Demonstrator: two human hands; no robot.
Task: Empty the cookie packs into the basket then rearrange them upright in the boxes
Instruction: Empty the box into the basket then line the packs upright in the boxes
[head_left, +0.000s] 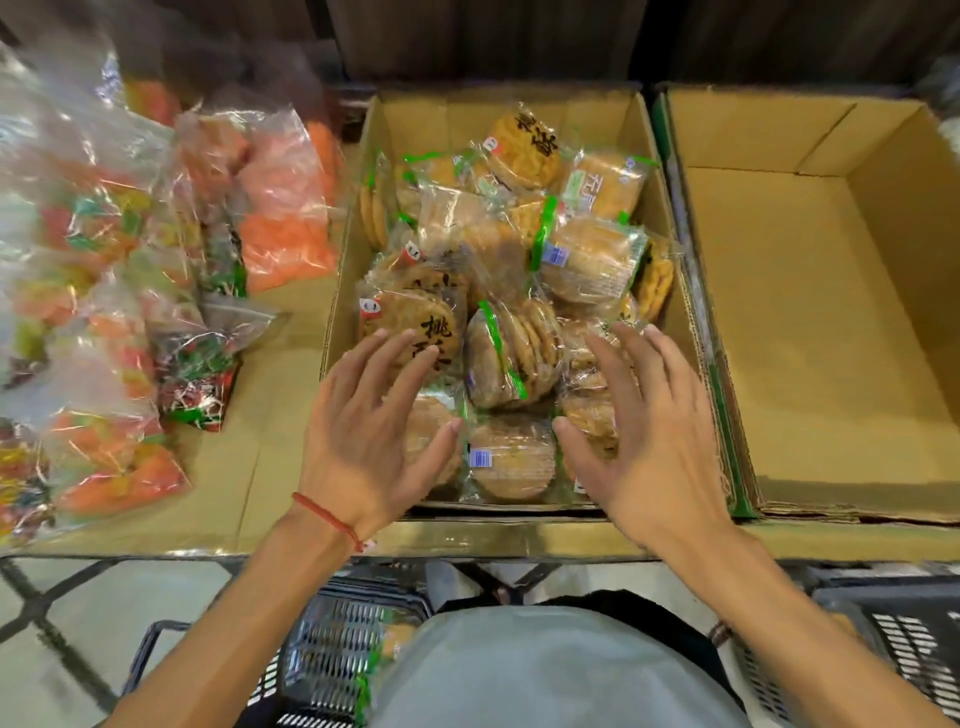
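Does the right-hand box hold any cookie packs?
No, the right-hand box shows bare cardboard; the cookie packs sit in the middle box.

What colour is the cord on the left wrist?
Red; the cord shows clearly in the head view, just below the left hand.

left wrist: red cord bracelet (327, 519) | right wrist: dark band (719, 633), perhaps beaded | torso: grey top (545, 670)

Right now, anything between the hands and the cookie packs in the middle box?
Nothing visible. The box is open-topped, and the left hand and right hand, both open, are right over the near cookie packs; whether they touch is unclear.
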